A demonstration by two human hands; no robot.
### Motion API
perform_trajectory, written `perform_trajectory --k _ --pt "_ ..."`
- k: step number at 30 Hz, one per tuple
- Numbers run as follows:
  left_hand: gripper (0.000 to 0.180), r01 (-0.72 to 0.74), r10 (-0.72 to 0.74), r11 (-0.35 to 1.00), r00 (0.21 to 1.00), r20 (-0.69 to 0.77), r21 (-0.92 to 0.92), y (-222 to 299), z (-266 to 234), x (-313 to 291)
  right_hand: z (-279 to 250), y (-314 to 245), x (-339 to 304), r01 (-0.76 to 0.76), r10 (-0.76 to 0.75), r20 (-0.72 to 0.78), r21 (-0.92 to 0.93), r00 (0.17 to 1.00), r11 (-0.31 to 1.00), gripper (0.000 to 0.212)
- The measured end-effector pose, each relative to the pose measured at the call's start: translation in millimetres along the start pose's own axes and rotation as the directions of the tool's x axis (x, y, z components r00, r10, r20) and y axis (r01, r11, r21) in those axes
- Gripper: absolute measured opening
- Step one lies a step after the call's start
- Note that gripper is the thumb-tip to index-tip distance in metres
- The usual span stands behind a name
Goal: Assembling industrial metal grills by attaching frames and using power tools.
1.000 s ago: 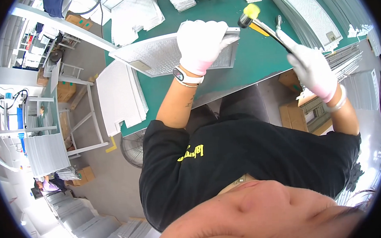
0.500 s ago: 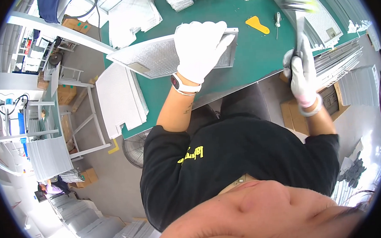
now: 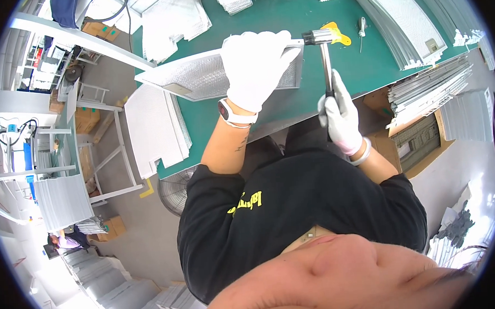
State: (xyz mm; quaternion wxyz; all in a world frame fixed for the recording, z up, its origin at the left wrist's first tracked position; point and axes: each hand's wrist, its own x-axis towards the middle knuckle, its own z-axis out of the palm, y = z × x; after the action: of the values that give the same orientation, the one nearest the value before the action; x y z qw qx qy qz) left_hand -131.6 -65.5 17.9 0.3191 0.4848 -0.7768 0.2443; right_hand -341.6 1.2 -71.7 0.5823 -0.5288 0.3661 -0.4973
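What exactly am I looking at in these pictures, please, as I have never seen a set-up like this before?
There is no machine here, just a person working by hand. The view comes from a wide fisheye camera worn on their head, looking down, so straight edges bend near the rim. The white-gloved left hand grips a silvery framed panel by its upper edge. The right hand holds a hammer, its head at the panel's right-hand end; whether they touch is hard to tell. On the green table lie a yellow scraper, a screwdriver and pale stacked sheets.
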Motion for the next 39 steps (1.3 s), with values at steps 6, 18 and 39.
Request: perform_trajectory --k 6,18,39 --pt "0.036 -0.003 0.003 1.000 1.000 0.005 0.025 1.0 -0.1 -0.2 -4.1 -3.5 1.8 0.285 -0.277 -0.177 0.019 0.944 0.958 0.060" --pt "0.037 0.004 -0.003 1.000 0.999 -0.048 0.017 -6.2 2.2 -5.2 -9.4 -9.7 -2.9 0.086 -0.084 0.030 -0.065 0.996 0.994 0.060" --pt "0.038 0.024 -0.029 0.998 0.997 -0.065 -0.065 -10.3 6.1 -7.8 -49.9 -115.8 39.6 0.487 -0.327 0.374 -0.770 0.868 0.413 0.057"
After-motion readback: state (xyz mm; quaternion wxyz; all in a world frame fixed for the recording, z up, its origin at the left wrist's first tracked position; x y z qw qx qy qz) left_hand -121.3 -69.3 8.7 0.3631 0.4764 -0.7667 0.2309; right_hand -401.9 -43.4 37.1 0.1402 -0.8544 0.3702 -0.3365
